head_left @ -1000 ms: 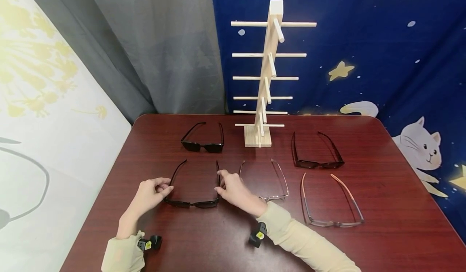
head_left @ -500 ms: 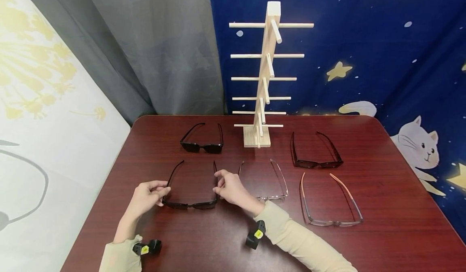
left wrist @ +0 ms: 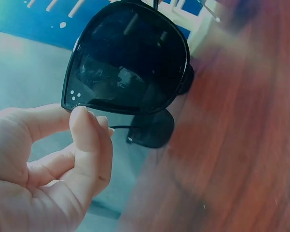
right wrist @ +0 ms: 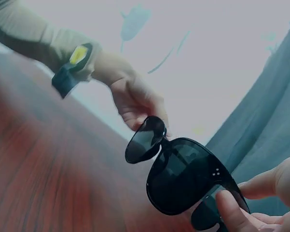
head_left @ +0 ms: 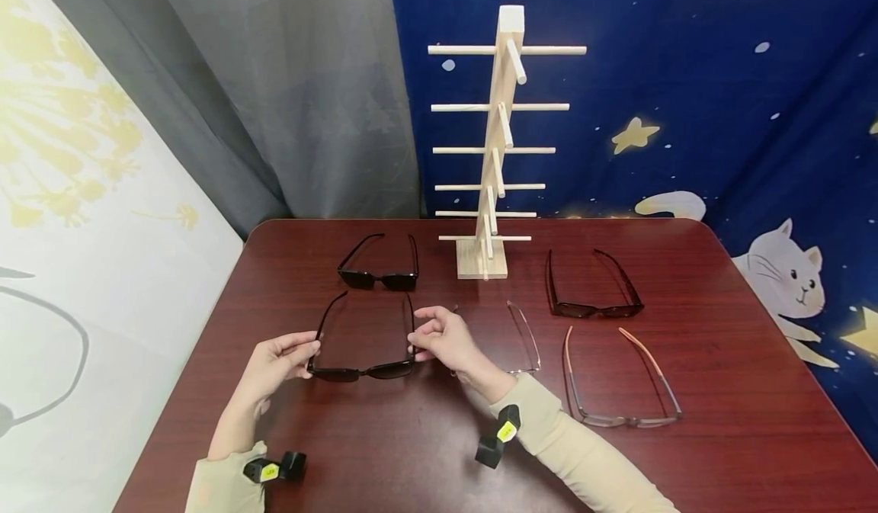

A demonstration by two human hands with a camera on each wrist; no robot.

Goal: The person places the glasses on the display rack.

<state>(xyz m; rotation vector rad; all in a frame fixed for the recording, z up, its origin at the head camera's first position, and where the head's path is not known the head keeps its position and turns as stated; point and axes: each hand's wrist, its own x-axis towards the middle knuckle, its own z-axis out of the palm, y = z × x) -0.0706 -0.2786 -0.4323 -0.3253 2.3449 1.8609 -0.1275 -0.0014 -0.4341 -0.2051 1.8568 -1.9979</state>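
A pair of black sunglasses (head_left: 391, 370) with unfolded temples is held between both hands at the left of the table, lenses toward the person. My left hand (head_left: 270, 364) pinches its left temple near the hinge with thumb and fingers. On the opposite side, my right hand (head_left: 449, 343) pinches the right temple. The left wrist view shows a large dark lens (left wrist: 130, 63) with small silver dots at its corner. Both lenses appear in the right wrist view, tilted over the tabletop. Thin metal-framed glasses (head_left: 528, 335) lie partly hidden behind the right hand.
A wooden display stand (head_left: 504, 78) with several pegs rises at the table's back. Other black sunglasses (head_left: 398, 281) lie to its left. Dark-framed glasses (head_left: 597, 311) and glasses with orange temple tips (head_left: 629, 422) lie at the right. Curtains hang behind the table (head_left: 411, 460).
Both hands have raised the black sunglasses slightly off the table and away from the person. The right hand now covers more of the metal-framed glasses. The view has shifted a little.
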